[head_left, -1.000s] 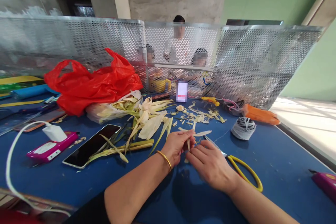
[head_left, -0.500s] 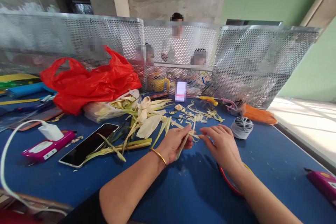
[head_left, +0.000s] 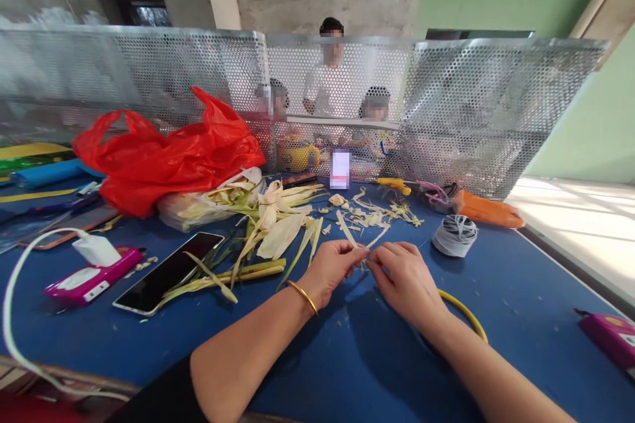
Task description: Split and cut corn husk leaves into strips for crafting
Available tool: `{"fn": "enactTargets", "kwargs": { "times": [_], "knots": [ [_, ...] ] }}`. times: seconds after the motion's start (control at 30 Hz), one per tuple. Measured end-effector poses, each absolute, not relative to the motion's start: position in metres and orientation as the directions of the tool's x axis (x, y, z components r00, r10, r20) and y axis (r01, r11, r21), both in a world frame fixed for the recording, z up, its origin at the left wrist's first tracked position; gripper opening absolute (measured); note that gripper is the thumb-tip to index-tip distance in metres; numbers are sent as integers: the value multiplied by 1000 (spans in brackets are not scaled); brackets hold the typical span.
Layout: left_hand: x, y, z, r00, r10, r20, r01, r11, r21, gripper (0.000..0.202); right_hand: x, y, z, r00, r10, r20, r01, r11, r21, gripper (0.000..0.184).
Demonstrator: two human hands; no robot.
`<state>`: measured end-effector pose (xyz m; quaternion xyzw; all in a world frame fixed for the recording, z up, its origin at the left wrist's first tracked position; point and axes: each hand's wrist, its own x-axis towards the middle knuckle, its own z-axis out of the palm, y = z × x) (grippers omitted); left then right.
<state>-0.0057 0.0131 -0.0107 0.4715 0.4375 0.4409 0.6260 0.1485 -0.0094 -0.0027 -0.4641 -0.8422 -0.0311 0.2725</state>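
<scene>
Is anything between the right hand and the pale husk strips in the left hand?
Nothing visible: the right hand sits right beside the pale husk strips that the left hand pinches. The yellow handle lies right of both hands, outside the gap.

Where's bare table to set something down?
Bare blue table: right, between string ball and purple block; near side, between left forearm and right forearm, shadowed, few specks. Crowded: left, with red bag, husks, black phone; just beyond left hand and right hand, husk scraps.
</scene>
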Motion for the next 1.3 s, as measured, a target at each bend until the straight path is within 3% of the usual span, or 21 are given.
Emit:
{"fn": "enactTargets", "kwargs": {
  "times": [0.13, 0.23, 0.3, 0.47, 0.57, 0.73, 0.87, 1.0, 1.1, 1.2, 1.3],
  "knots": [
    [-8, 13, -8, 234, 966, -110, -79, 132, 988, 37, 150, -13, 5, -428, 773, 468, 754, 591, -286, 26],
    [-11, 12, -7, 334, 937, -105, 34, 99, 994, 33, 157, -11, 13, -264, 768, 584, 802, 511, -310, 25],
    [-11, 11, -7, 432, 895, -110, 97, 75, 992, 32, 162, -7, 15, -171, 796, 580, 816, 445, -369, 24],
    [-8, 5, -7, 599, 780, -177, 127, 126, 984, 36, 166, 5, 5, -247, 951, 185, 499, 289, -817, 24],
    [-7, 3, -7, 590, 782, -203, 162, 132, 978, 35, 164, 5, 1, -232, 967, 105, 362, 186, -913, 25],
    [-7, 2, -9, 603, 787, -132, 171, 35, 985, 38, 159, 3, 1, -69, 953, 296, 453, 294, -841, 26],
    [-8, 1, -9, 603, 787, -131, 174, 31, 984, 41, 156, 3, -1, -57, 915, 400, 538, 366, -759, 27],
    [-9, 4, -4, 560, 814, -156, 120, 106, 987, 40, 160, 6, 1, -117, 923, 366, 543, 368, -754, 25],
    [-12, 10, 0, 459, 866, -197, 27, 209, 978, 46, 166, 6, 9, -261, 924, 280, 540, 380, -751, 28],
    [-15, 14, 2, 406, 893, -197, -24, 226, 974, 51, 169, 3, 15, -346, 899, 269, 612, 434, -661, 26],
    [-16, 14, 3, 425, 887, -180, 12, 193, 981, 47, 169, 3, 15, -359, 867, 345, 676, 496, -545, 25]
  ]
}}
